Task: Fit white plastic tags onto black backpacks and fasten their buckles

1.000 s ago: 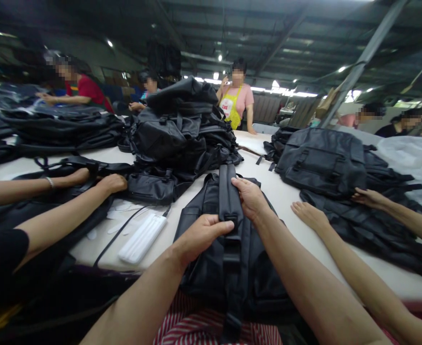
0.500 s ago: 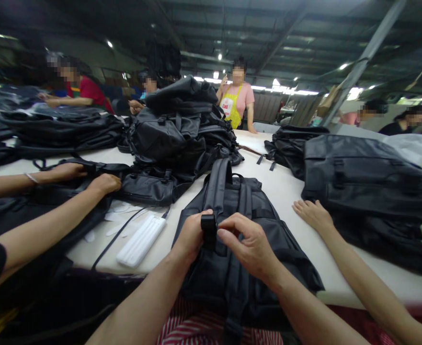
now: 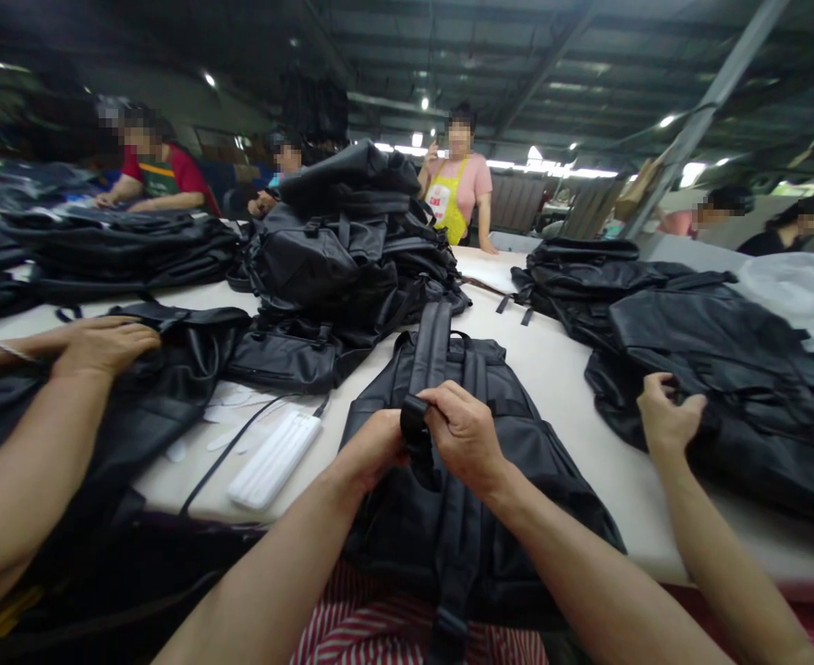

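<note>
A black backpack lies in front of me with its straps facing up, its near end at the table edge over my striped clothing. Above its middle, my left hand is closed on a black webbing strap with what looks like a buckle. From the other side, my right hand pinches the same strap near its top loop. One padded shoulder strap runs up behind my hands. Another strap with a black buckle hangs at the near edge. My fingertips are partly hidden by the strap.
A white power strip with a cable lies left on the table. Black bags are piled ahead. A co-worker's hands handle a bag at left; another co-worker's hand is beside a bag at right.
My right hand has moved left and up, from beside the strap to pinching it. The left co-worker's hands shifted left; the right co-worker's bag has been laid lower.
</note>
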Available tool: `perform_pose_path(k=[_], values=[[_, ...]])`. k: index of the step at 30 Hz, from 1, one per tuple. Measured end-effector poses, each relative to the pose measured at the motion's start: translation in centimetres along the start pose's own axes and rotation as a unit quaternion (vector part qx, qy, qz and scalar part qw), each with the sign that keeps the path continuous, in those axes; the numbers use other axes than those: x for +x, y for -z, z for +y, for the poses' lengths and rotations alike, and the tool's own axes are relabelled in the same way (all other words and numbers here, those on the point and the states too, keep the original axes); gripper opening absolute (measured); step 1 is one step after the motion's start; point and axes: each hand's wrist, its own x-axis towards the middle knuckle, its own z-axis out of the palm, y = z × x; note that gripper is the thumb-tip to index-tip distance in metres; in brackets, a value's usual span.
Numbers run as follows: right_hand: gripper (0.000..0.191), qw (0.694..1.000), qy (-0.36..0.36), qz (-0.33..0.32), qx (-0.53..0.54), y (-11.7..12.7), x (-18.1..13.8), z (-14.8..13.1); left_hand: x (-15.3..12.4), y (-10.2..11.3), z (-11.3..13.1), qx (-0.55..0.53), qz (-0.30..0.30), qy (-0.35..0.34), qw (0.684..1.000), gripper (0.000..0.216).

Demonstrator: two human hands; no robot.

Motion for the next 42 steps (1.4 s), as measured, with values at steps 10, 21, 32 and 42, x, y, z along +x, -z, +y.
perform_pose_path(k=[10, 21, 32, 42], values=[[0.017, 0.998, 0.001, 0.047, -0.029, 1.3, 2.7, -1.3, -1.1, -1.5, 4.1, -0.201, -0.026, 0.014, 0.979, 0.015], [0.014, 0.992, -0.083, 0.058, 0.070, 0.9, 2.2, -1.3, -0.9, -1.2, 2.0, -0.321, -0.125, 0.014, 0.939, 0.024], [0.013, 0.993, 0.017, 0.114, 0.029, 2.8, 4.2, -1.7, -0.5, -1.6, 5.5, -0.209, -0.131, -0.103, 0.964, 0.014], [0.020, 0.979, 0.035, 0.203, -0.001, 4.4, 4.7, -2.6, 0.6, -2.4, 7.4, -0.135, -0.200, -0.113, 0.964, 0.034]])
